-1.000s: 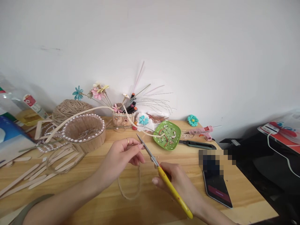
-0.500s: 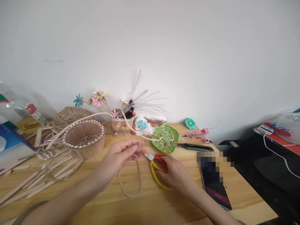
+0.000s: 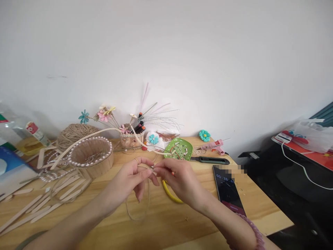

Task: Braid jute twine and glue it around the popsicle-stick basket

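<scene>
My left hand point(image 3: 136, 175), a ring on one finger, pinches a thin strand of twine point(image 3: 149, 194). The twine hangs in a loop below the fingers, over the wooden table. My right hand point(image 3: 179, 178) meets it fingertip to fingertip, closed on the same strand. Just beneath my right hand, the yellow handle of scissors point(image 3: 170, 193) shows, with a bit of orange-red by the fingers; the hand hides the rest. Behind the hands is a green dish point(image 3: 188, 144) with beads and small bits.
Left are a pearl-rimmed wooden basket point(image 3: 100, 165), a twine ball point(image 3: 75, 135) and wooden sticks point(image 3: 18, 213). A decorated pot point(image 3: 131, 141) holds flowers and markers. Right lie a utility knife point(image 3: 213, 160), a pink glue gun point(image 3: 218, 146) and a phone point(image 3: 229, 191).
My right hand has left its grip on the scissor handles and moved up and left to the twine. The twine loop has shifted slightly left. The view has turned a little.
</scene>
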### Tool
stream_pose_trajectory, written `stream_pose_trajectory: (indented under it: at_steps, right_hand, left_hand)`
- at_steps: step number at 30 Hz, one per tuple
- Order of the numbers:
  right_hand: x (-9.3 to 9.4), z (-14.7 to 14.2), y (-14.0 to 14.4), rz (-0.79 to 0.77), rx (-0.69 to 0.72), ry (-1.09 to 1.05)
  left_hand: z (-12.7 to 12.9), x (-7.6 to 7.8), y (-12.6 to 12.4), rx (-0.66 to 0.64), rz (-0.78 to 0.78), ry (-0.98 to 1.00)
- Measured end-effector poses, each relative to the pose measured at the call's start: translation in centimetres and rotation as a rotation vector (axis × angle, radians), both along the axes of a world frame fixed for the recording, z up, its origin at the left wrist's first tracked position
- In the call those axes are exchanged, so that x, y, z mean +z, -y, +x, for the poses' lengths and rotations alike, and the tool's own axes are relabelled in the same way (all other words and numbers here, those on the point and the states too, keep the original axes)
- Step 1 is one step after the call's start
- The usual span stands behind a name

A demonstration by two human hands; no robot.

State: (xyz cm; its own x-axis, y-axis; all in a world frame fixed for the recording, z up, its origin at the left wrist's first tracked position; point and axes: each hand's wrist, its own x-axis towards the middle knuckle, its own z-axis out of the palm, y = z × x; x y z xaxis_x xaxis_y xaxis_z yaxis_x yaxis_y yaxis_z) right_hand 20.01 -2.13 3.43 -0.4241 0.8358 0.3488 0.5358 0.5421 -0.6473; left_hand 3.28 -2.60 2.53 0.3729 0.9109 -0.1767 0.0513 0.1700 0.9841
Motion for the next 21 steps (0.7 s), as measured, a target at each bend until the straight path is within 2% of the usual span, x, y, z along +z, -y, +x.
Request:
stream_pose_trajectory:
  at_steps: [4,10,13,18,21]
  right_hand:
    - [0.0,0.7,0.3,0.047,-0.079,-0.014]
    - [0.4,1.8,0.3,-0.314,-0.009,-0.438]
    - [0.7,2.0,0.7,-0.291,-0.056,-0.590]
    - [1.0,1.1,2.4,-0.245,0.022,-0.491]
    - [1.2,1.3,2.7,-0.207,-0.026,-0.444]
  left_hand:
    - [-0.5,0.7,0.3,-0.023,0.066,-0.120]
    - [-1.0,2.2,0.6,0.026,0.196,-0.228]
    - [-1.0,2.7,1.3,0.045,0.233,-0.225]
    - [-0.8,3.1,2.9,0.060,0.261,-0.229]
    - [-1.2,3.1,3.2,0.031,0.273,-0.250]
